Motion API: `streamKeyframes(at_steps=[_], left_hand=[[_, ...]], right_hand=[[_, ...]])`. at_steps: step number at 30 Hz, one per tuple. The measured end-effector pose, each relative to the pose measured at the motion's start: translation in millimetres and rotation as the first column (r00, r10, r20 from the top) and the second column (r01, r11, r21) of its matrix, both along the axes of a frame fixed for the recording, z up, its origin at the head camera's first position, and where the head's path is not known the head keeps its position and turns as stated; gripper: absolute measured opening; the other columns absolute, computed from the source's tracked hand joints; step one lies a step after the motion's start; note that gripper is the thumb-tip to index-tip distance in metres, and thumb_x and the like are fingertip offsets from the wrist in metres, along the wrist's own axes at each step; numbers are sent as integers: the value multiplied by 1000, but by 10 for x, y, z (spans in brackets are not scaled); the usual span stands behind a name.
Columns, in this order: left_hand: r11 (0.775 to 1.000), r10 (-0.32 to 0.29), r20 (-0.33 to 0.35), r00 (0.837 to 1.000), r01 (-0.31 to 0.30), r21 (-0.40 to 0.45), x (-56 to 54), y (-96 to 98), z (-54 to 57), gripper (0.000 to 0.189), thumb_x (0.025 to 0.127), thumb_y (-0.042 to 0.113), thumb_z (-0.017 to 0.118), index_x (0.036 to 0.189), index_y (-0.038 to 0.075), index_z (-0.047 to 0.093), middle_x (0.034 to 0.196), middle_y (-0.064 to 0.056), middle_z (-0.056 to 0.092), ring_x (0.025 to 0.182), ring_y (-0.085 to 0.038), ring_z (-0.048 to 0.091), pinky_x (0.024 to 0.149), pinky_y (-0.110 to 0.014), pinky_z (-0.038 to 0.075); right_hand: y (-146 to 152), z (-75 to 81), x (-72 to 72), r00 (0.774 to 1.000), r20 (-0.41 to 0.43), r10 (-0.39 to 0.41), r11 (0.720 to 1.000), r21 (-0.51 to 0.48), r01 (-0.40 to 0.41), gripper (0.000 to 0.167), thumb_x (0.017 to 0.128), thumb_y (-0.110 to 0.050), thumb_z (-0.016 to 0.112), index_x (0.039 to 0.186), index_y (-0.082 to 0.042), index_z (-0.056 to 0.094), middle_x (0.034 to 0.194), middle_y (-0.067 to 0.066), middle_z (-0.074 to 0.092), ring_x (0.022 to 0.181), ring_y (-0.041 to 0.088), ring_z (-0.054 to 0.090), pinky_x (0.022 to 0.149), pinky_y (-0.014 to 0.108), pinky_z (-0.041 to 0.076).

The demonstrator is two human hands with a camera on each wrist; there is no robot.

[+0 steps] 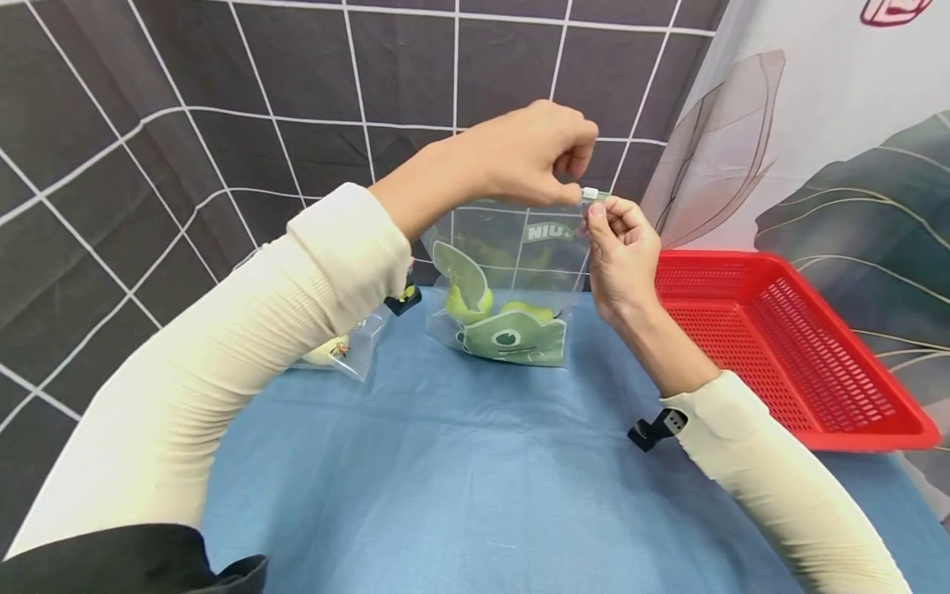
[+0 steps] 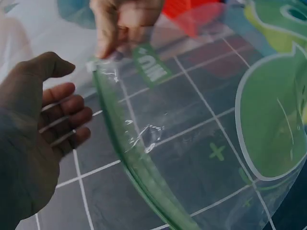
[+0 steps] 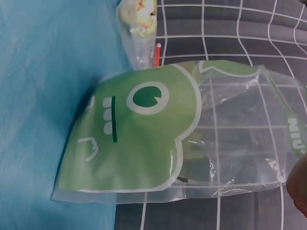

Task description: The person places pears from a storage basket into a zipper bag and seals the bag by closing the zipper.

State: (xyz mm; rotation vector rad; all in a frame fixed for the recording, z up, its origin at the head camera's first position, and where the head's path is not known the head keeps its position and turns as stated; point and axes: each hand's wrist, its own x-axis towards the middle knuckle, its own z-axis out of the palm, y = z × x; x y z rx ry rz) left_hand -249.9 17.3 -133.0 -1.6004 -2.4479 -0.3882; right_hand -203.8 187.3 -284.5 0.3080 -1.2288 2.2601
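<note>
A clear slider zip bag [image 1: 512, 340] with a green cartoon face stands upright on the blue cloth, with green pears [image 1: 529, 312] inside. My right hand [image 1: 622, 252] pinches its top right corner between thumb and fingers. In the right wrist view only a fingertip [image 3: 298, 188] shows at the bag's edge. The white slider [image 1: 590, 194] sits at that same corner, just above the right thumb. My left hand [image 1: 530, 157] hovers beside the slider. Seen from the left wrist, its thumb [image 2: 56, 67] and loosely bent fingers stand apart, with nothing between them.
Behind my left forearm lies another clear bag [image 1: 359, 351] with a pale item [image 1: 326, 353] in it. A red plastic basket [image 1: 809, 346] stands at the right. Dark cloth with a white grid [image 1: 297, 157] hangs behind the table's blue cloth [image 1: 475, 478].
</note>
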Motion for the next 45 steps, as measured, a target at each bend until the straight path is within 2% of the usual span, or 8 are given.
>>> streamKeyframes(at_steps=[3, 5, 11, 18, 23, 27, 36, 45], left_hand=[[996, -55, 1, 998, 55, -71, -52, 81, -45, 8, 99, 16, 66, 97, 8, 63, 98, -3, 58, 96, -19, 50, 92, -35, 45], [993, -85, 8, 996, 85, -86, -87, 109, -84, 9, 100, 15, 66, 99, 6, 64, 99, -5, 61, 98, -20, 51, 95, -36, 46], [994, -98, 61, 993, 101, -48, -154, 97, -176, 7, 99, 13, 67, 97, 6, 69, 95, -4, 70, 84, -13, 60, 82, -25, 49], [991, -83, 81, 993, 91, -98, -145, 120, -120, 8, 99, 13, 66, 93, 9, 70, 85, 2, 68, 74, -8, 58, 71, -20, 47], [987, -85, 84, 993, 95, -128, -130, 134, -87, 8, 97, 13, 66, 89, 12, 67, 82, 4, 63, 74, -8, 56, 70, -20, 44], [986, -107, 87, 990, 117, -117, -126, 125, -95, 8, 95, 13, 66, 88, 13, 65, 80, 5, 60, 73, -9, 55, 70, -20, 43], [989, -117, 64, 991, 121, -79, -127, -12, -95, 6, 89, 11, 65, 84, 14, 66, 76, 6, 62, 68, -6, 55, 67, -19, 44], [992, -77, 77, 994, 84, -89, -110, -285, -74, 10, 92, 14, 70, 83, 15, 70, 75, 5, 66, 67, -6, 59, 66, -16, 47]], right_hand=[[-19, -10, 13, 1000, -24, -9, 1000, 18, 10, 31, 110, 14, 56, 96, -10, 70, 89, -1, 73, 80, 12, 66, 79, 16, 58], [-32, -22, 22, 999, -31, -12, 1000, 18, 13, 32, 109, 15, 55, 95, -10, 70, 89, -2, 73, 80, 12, 65, 79, 16, 58], [-65, -58, 47, 1000, -20, -3, 1000, 31, 4, 34, 107, 18, 56, 95, -10, 70, 89, -1, 73, 82, 12, 66, 80, 15, 58], [-94, -37, 83, 998, -56, 9, 999, 31, -7, 35, 106, 20, 54, 97, -9, 71, 90, 1, 73, 83, 10, 67, 80, 15, 58], [-105, -36, 103, 997, -74, 10, 1000, 24, -8, 35, 106, 21, 53, 98, -8, 71, 90, 2, 72, 83, 11, 68, 81, 16, 57], [-102, -32, 128, 996, -94, 6, 1000, 24, -4, 34, 105, 21, 54, 97, -8, 70, 90, 2, 72, 83, 12, 67, 81, 17, 57], [-67, -16, 183, 992, -124, -7, 999, 43, 12, 33, 105, 20, 55, 97, -9, 69, 86, 2, 71, 76, 14, 68, 78, 19, 58], [-50, 10, 282, 992, -126, -19, 997, 71, 29, 33, 104, 21, 56, 96, -9, 70, 87, 2, 73, 76, 15, 66, 77, 19, 59]])
